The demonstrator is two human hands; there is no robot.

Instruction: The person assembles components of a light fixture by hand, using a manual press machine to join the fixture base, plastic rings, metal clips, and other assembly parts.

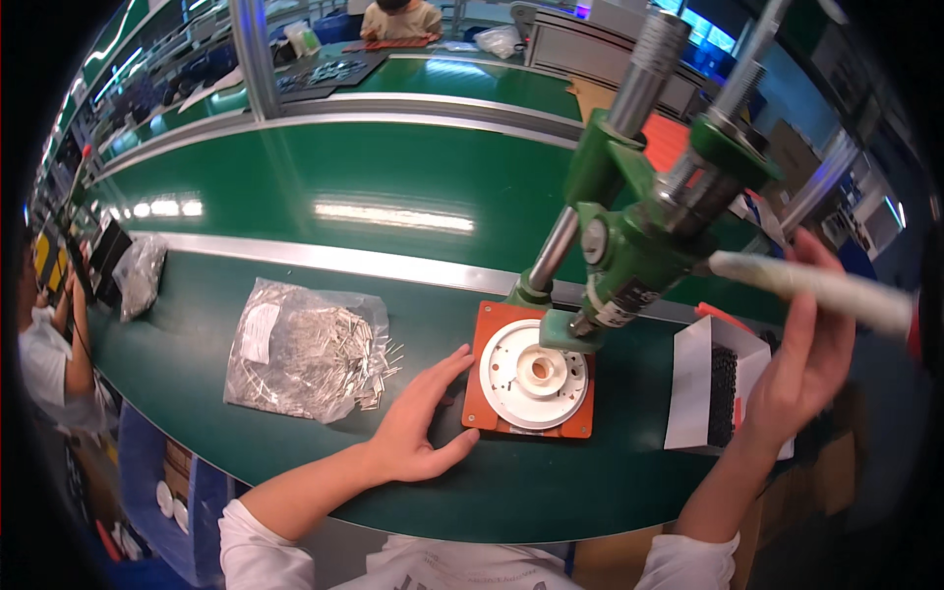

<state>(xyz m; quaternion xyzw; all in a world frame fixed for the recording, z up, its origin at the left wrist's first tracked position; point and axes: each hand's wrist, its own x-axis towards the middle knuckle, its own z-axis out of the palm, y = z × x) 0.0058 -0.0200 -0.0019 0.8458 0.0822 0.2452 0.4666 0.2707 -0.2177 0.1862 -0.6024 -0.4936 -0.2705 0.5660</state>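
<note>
A green hand-lever press [644, 246] stands at the right of the middle, above a square orange base plate [582, 421]. On the plate lies a white round plastic part [500, 382] with a raised ring and a hole at its centre, just beside the press head. My left hand [413, 423] rests at the plate's left edge, thumb and fingers spread, holding nothing. My right hand [801, 364] is raised at the right, its fingers round the press's pale, wrapped lever handle [865, 297]. The fingertips behind the handle are partly hidden.
A clear plastic bag [285, 359] spills many thin metal pins on the left. Right of the press stands a white box [691, 379] holding dark small parts. A metal rail [295, 253] runs behind, along a green conveyor [393, 172]. Other people sit at left and far back.
</note>
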